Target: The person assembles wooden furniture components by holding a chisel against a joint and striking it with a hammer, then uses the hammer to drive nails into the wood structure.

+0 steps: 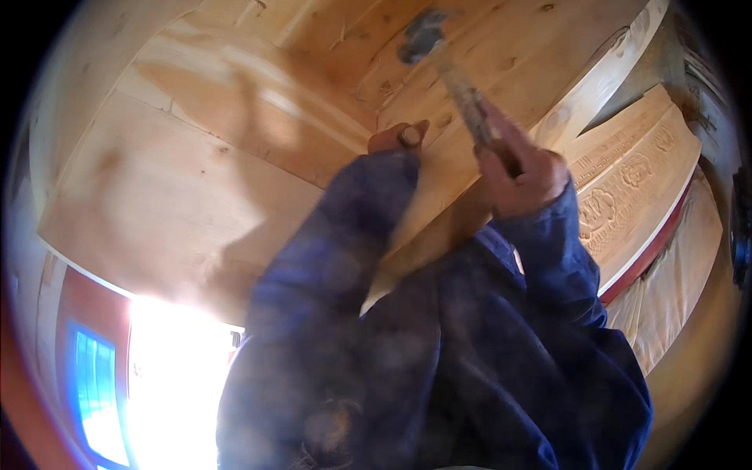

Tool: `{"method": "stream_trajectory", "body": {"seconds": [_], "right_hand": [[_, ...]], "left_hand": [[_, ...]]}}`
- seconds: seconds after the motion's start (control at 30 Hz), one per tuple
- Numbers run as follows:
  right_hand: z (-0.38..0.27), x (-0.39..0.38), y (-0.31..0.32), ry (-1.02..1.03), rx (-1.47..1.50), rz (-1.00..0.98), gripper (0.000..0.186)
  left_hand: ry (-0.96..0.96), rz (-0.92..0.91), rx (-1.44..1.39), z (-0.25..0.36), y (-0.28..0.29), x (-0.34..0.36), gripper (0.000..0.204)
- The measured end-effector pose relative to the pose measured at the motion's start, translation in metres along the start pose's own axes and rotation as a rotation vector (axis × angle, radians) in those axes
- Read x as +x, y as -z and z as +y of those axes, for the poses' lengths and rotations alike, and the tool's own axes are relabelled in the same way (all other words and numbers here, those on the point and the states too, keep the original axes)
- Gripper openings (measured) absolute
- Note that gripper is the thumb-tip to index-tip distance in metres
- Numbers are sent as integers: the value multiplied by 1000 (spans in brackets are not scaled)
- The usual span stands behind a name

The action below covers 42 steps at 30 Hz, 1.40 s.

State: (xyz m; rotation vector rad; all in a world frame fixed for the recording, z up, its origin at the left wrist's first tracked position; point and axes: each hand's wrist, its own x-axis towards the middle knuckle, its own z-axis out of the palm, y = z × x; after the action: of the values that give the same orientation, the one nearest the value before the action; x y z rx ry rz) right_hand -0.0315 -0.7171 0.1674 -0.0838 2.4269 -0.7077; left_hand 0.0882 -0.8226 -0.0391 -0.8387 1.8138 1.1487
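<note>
In my right hand (pixel 523 178) is a hammer (pixel 462 92), gripped by its wooden handle. Its dark metal head is raised up and to the left, slightly blurred. My left hand (pixel 385 141) is closed around a tool handle (pixel 409 137) whose round butt faces up; the tool's other end is hidden. Below both hands is a pale wooden board surface (pixel 501 47). The left fist sits close to an inner corner where wooden boards meet. A gap separates the hammer head from the tool's butt.
A raised wooden side (pixel 603 74) curves along the right. Beyond it lie carved wooden panels (pixel 627 184) with a red edge beneath. A wide plain board (pixel 172 188) spans the left. Bright light comes through an opening (pixel 176 384) at lower left, beside a blue-tinted window (pixel 98 392).
</note>
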Motion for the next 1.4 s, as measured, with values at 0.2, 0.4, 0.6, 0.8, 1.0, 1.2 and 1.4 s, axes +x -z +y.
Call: {"method": "stream_trajectory", "body": {"seconds": [0.2, 0.4, 0.6, 0.8, 1.0, 1.2, 1.4], "right_hand": [[-4, 5, 27, 29, -116, 115, 52], [3, 0, 22, 49, -44, 71, 52], [8, -4, 3, 80, -34, -97, 57], [3, -4, -6, 30, -21, -188, 58], [-2, 1, -6, 56, -42, -157, 58], [-4, 6, -6, 45, -22, -179, 56], [-21, 20, -2, 77, 44, -127, 52]], "left_hand": [[-40, 468, -615, -30, 16, 43, 44], [21, -29, -741, -7, 110, 71, 31], [64, -47, -773, -28, 78, 58, 38], [-45, -137, -682, -37, 65, 46, 37], [14, -197, -610, -34, 69, 44, 38], [105, -267, -558, -39, 65, 53, 40], [55, -310, -642, -48, 69, 53, 40]]}}
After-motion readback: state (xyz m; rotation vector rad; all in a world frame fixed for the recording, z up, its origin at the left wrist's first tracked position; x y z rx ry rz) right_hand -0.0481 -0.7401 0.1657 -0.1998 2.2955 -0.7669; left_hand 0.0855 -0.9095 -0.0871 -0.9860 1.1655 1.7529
